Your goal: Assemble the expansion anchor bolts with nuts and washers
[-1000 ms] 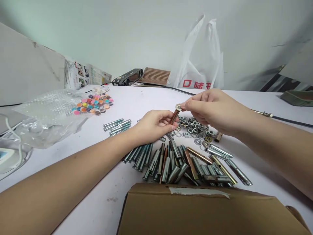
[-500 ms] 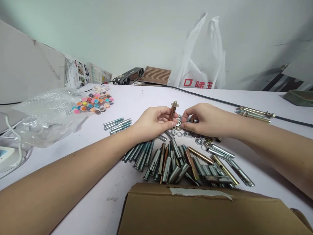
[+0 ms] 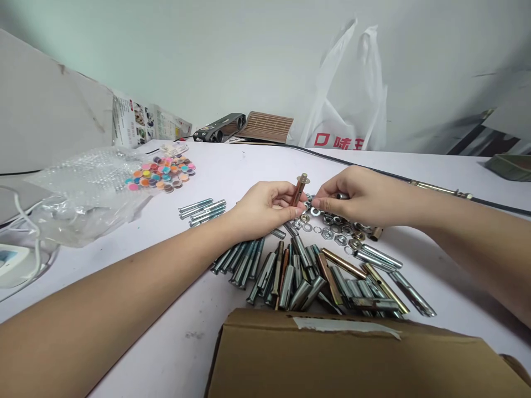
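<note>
My left hand [image 3: 261,207] is closed round a copper-coloured expansion bolt [image 3: 298,189], held upright with a washer near its top. My right hand [image 3: 359,196] pinches a small metal piece, a nut or washer, just right of the bolt, above a scatter of nuts and washers [image 3: 332,226] on the white table [image 3: 249,166]. A heap of silver and brass anchor bolts and sleeves [image 3: 315,276] lies in front of both hands.
A cardboard box [image 3: 352,359] stands at the near edge. A few silver bolts [image 3: 202,211] lie left of my hand. Coloured discs [image 3: 161,172] and clear plastic bags [image 3: 83,193] sit at the left. A white shopping bag [image 3: 348,105] and a black cable [image 3: 373,168] are behind.
My right hand put the washer on the bolt, dropped to the nut pile, and now lifts slightly with a small piece. My left hand stood the bolt more upright.
</note>
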`<action>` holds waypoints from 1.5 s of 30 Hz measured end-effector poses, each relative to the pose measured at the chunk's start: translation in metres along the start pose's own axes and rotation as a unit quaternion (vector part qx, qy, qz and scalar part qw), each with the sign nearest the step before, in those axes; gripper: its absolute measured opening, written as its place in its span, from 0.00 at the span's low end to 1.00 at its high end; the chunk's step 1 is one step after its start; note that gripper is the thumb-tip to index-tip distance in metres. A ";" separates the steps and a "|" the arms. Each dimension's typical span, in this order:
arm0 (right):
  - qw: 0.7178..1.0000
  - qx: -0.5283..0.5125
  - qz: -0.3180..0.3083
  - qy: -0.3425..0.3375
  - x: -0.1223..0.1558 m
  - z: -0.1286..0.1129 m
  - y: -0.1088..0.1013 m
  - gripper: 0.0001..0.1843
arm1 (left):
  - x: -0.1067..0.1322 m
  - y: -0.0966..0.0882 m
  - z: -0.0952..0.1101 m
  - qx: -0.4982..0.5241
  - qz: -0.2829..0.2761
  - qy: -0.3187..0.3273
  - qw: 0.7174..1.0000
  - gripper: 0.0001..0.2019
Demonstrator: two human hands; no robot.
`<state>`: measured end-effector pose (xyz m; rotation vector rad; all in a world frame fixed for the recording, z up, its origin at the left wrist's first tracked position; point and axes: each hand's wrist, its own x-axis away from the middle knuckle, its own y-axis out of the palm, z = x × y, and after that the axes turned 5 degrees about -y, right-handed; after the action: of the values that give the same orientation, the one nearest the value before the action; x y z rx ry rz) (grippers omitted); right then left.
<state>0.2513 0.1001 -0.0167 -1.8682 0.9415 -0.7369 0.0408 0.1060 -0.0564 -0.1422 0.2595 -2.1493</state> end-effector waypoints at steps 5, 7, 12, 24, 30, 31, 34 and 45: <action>0.995 -0.080 -0.050 0.044 -0.001 0.005 0.000 0.22 | -0.001 0.000 0.001 -0.004 0.002 -0.004 1.000 0.10; 0.991 -0.112 -0.052 0.058 0.000 0.006 0.000 0.23 | -0.001 0.000 0.001 -0.003 0.001 -0.007 1.000 0.10; 0.985 -0.146 -0.051 0.070 0.002 0.006 -0.002 0.25 | 0.000 0.000 0.001 -0.002 -0.002 -0.008 1.000 0.09; 0.998 -0.038 -0.032 0.031 0.001 0.002 0.001 0.19 | 0.001 -0.001 0.001 -0.014 -0.004 -0.002 1.000 0.10; 0.999 -0.025 -0.035 0.019 0.003 0.000 -0.004 0.21 | 0.000 0.000 0.002 -0.011 -0.003 -0.005 1.000 0.10; 0.999 -0.022 -0.025 0.015 0.003 0.000 -0.004 0.23 | 0.000 0.000 0.002 -0.010 -0.002 -0.005 1.000 0.10; 1.000 -0.015 -0.018 0.011 0.002 -0.001 -0.003 0.22 | 0.001 0.000 0.002 -0.010 0.000 -0.007 1.000 0.09; 1.000 0.001 0.007 0.004 0.001 -0.001 0.001 0.18 | 0.000 -0.001 0.000 -0.021 0.001 0.005 1.000 0.10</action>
<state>0.2509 0.0991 -0.0168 -1.8565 0.9582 -0.7377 0.0403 0.1063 -0.0562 -0.1550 0.3094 -2.1433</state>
